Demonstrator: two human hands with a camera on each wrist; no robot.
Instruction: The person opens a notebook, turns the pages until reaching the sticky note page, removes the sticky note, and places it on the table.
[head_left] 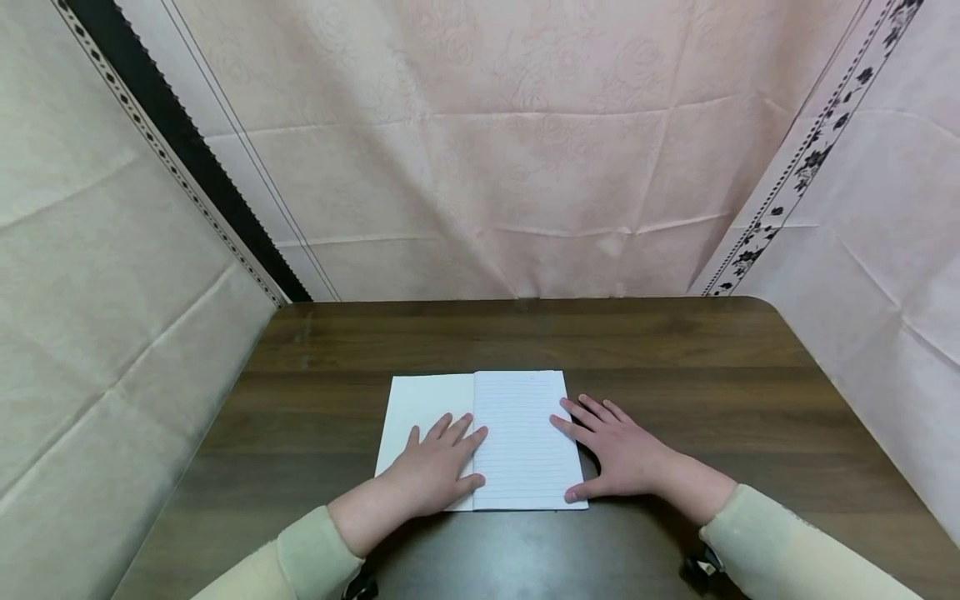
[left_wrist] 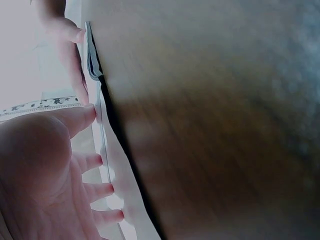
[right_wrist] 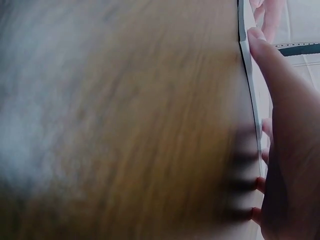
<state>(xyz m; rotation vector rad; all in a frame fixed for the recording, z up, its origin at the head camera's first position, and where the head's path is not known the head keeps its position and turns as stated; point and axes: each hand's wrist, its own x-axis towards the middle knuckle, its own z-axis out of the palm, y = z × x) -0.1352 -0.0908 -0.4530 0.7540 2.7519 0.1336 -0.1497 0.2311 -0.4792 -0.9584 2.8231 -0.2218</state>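
Looking at a notebook (head_left: 513, 446) lying open on the worktop (head_left: 637, 350), with the fold (head_left: 474, 392) and each page's long axis running front to back. Seeing the lined page (head_left: 525, 471) lying between both hands: rightward of the left hand (head_left: 429, 475), leftward of the right hand (head_left: 628, 458). Finding the left hand nearer the fold, spreading straight fingers (head_left: 459, 427) over the blank page (head_left: 427, 396), with thumb and index tips just crossing onto the lined side. Finding the right hand at the outer edge, likewise spreading, touching with two fingertips and the right thumb (head_left: 585, 490). Gripping nothing with either. Losing the blank page's near part beneath the left hand; viewing only edge-on paper from the wrists, not making out any lifting under the right thumb.
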